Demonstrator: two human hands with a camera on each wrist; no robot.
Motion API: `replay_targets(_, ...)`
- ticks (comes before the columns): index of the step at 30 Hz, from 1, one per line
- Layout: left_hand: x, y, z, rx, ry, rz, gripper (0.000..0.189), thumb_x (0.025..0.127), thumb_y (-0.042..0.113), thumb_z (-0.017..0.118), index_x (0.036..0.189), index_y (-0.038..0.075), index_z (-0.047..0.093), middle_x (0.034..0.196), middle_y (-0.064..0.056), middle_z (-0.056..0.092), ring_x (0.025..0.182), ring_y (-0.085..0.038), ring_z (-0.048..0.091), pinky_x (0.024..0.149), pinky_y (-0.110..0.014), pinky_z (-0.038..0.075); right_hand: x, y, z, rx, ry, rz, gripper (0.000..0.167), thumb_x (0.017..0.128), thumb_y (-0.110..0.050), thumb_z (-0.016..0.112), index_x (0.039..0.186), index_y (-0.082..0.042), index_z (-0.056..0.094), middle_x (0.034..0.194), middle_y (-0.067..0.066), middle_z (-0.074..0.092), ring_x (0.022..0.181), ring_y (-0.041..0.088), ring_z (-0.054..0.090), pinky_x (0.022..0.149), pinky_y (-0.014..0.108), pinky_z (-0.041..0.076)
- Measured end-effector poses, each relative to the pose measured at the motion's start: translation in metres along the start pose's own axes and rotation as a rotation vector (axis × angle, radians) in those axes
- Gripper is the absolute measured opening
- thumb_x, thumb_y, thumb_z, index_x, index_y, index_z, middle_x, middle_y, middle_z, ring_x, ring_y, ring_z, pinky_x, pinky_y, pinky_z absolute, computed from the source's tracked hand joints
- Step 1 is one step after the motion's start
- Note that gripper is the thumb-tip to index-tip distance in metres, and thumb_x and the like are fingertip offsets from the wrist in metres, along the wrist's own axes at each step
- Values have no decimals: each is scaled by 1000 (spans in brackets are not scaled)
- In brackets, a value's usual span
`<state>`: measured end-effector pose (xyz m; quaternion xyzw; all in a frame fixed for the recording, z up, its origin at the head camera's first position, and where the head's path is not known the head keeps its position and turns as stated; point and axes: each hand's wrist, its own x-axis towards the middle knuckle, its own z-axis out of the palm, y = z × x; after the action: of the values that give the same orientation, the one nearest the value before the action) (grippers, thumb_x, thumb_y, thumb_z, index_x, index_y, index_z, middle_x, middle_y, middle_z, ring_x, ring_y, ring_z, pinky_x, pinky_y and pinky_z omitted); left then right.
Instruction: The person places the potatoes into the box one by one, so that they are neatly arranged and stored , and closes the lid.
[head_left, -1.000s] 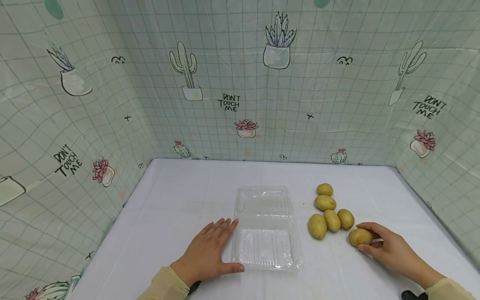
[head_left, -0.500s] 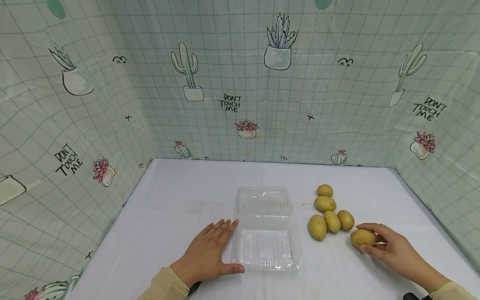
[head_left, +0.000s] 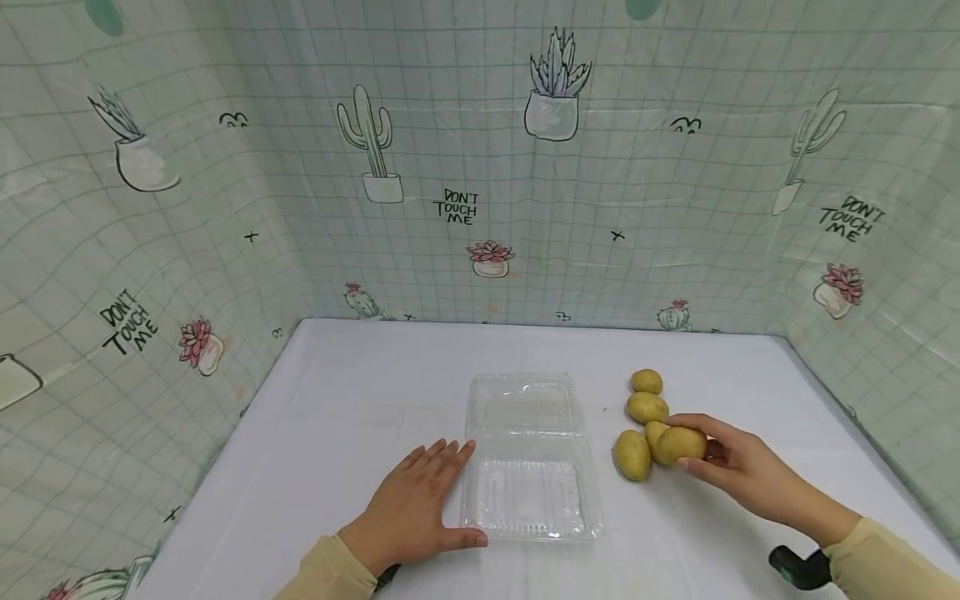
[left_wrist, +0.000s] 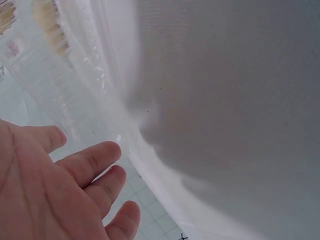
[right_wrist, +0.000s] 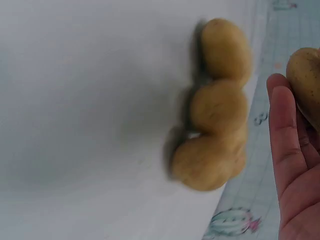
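Note:
My right hand (head_left: 750, 475) pinches a potato (head_left: 682, 447) between thumb and fingers, above the table. The same potato (right_wrist: 304, 82) shows at the right edge of the right wrist view. It overlaps another potato (head_left: 652, 433) in the head view. Several more lie close by, among them a large potato (head_left: 632, 456) at the near left. My left hand (head_left: 416, 508), fingers straight and thumb spread, rests along the left side of a clear plastic clamshell container (head_left: 468, 500). The container's lid (head_left: 523, 403) is folded back, away from me, and its tray holds nothing.
Two potatoes stand in line at the back of the group, the farthest potato (head_left: 647, 382) being small. A white cloth (head_left: 360, 400) covers the table. Curtains (head_left: 405, 250) with cactus drawings enclose the back and sides.
My right hand has lifted the potato and carried it left, over the other potatoes, one of which is now hidden. My left hand and the container have stayed in place.

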<state>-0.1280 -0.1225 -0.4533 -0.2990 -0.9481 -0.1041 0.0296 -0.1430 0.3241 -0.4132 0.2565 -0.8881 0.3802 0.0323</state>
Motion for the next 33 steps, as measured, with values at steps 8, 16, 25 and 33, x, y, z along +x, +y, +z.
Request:
replay_targets(8,0,1,-3,8,-3,12,107,79,84,52,155,11,36,147,-14,49,140,-31,39,113,-49,31,35,-29,15,121,-117,-90,47,94,-8,69,138,-12,54,120,8,61,92,15,64,74,26,56)
replay_targets(16,-2,-1,-5,9,-18,-9,107,78,84,54,154,11,38,147,-14,49,140,-31,40,113,-49,30,71,-56,41,98,-249,-90,46,94,-16,72,137,-16,56,113,-2,63,85,14,61,73,27,53)
replay_targets(25,0,-1,-1,18,-11,-12,108,77,85,53,154,11,39,146,-14,50,138,-31,41,113,-50,31,102,-77,81,105,-422,-79,43,95,-19,71,135,-24,57,119,-8,61,94,12,59,82,29,53)
replay_targets(33,3,2,-2,-2,-46,-6,108,79,84,51,156,12,34,150,-13,47,140,-31,38,114,-51,28,114,-87,98,31,-544,-83,44,94,-14,71,136,-17,58,124,-10,60,98,7,56,85,27,52)
